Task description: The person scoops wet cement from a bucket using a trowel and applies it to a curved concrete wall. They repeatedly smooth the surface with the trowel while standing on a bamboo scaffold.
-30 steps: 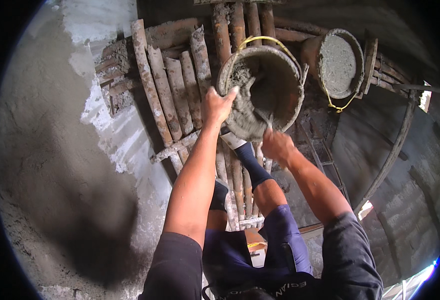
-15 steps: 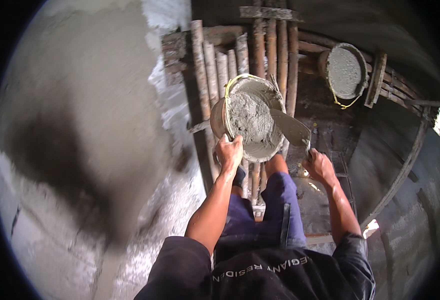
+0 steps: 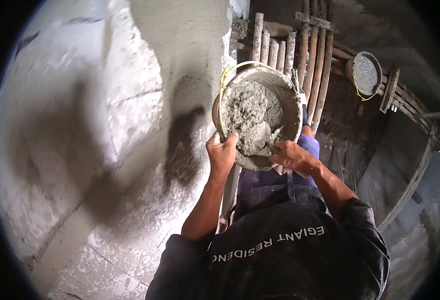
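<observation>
A round bucket [image 3: 297, 111] with a yellow handle is held up in front of my body, tilted so its mouth faces me. Wet grey mortar [image 3: 247, 107] fills much of it. My left hand [image 3: 223, 150] grips the near-left rim, thumb over the edge. Closed around a trowel's handle, my right hand [image 3: 292, 156] is at the near-right rim. The trowel's blade [image 3: 262, 150] lies in the mortar, partly covered by it, and the handle is mostly hidden by my fingers.
A wall [image 3: 135, 100], partly coated in grey mortar, rises close on my left. Wooden poles [image 3: 320, 65] form a platform ahead under my feet. A second bucket [image 3: 366, 75] of mortar stands at the far right. Beside it is a curved timber [image 3: 407, 187].
My right hand has brought the trowel from over the bucket's right rim down into the mortar. The bucket is closer to me, and the view has shifted left toward the wall.
</observation>
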A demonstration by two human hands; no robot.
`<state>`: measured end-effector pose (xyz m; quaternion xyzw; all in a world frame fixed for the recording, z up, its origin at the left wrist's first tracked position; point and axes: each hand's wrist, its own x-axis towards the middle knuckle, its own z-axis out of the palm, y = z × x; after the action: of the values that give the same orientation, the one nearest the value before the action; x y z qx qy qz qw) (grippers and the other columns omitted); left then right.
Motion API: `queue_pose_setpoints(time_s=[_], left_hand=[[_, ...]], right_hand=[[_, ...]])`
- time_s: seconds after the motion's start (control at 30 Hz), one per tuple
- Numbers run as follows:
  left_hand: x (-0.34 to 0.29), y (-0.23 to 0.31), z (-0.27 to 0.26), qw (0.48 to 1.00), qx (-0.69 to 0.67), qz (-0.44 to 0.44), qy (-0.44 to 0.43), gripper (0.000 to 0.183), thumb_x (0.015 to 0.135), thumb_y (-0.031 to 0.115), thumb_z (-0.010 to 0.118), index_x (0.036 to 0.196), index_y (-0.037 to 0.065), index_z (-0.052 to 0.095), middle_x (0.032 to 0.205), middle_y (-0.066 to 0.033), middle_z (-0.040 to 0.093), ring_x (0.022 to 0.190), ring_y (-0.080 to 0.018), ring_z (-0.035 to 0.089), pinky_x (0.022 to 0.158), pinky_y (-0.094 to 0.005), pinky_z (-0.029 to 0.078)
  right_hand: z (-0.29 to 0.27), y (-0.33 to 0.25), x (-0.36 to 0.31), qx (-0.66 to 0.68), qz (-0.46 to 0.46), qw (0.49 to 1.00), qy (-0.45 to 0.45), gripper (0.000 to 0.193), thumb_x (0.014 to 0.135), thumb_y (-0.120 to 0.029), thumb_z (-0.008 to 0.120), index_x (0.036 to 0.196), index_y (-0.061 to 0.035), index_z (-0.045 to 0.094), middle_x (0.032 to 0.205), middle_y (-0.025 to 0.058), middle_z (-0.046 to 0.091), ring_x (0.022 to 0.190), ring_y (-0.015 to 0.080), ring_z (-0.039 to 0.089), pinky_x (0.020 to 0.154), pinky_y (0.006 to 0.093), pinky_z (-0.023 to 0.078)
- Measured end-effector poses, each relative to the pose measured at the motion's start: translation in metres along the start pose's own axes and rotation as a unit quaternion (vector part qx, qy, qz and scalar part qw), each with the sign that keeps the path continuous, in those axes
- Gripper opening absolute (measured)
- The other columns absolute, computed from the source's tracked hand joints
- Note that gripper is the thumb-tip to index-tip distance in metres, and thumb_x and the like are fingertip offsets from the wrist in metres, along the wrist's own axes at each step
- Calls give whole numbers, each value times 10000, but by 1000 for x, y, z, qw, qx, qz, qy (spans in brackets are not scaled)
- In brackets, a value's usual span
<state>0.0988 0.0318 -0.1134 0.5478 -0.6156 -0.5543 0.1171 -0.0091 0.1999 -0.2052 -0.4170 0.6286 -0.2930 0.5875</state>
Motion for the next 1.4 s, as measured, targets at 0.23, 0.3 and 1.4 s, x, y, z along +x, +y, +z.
queue_pose_setpoints(time_s=[0.23, 0.3, 1.4], left_hand=[[-39, -9, -59, 995, -99, -16, 30, 101, 701, 66, 560, 772, -3, 581, 662, 12, 532, 583, -90, 462, 541, -256, 392], [-45, -23, -69, 992, -126, 9, 30, 114, 693, 76, 560, 771, -5, 579, 654, 5, 529, 577, -97, 458, 539, -269, 392], [-157, -175, -181, 981, 75, -139, 116, 375, 744, 161, 599, 1049, -48, 539, 888, -106, 597, 777, -176, 544, 662, -332, 442]], right_hand=[[34, -70, -70, -187, -114, 972, 87, 109, 759, -142, 553, 847, -93, 593, 784, 144, 524, 678, 271, 586, 571, 331, 484], [50, -80, -85, -296, -223, 913, 172, 139, 784, -142, 550, 909, -99, 592, 815, 157, 531, 659, 255, 575, 567, 331, 480], [218, -212, 32, 100, -118, 938, 311, 285, 835, -285, 503, 1002, -55, 488, 855, 191, 585, 758, 354, 586, 681, 428, 477]])
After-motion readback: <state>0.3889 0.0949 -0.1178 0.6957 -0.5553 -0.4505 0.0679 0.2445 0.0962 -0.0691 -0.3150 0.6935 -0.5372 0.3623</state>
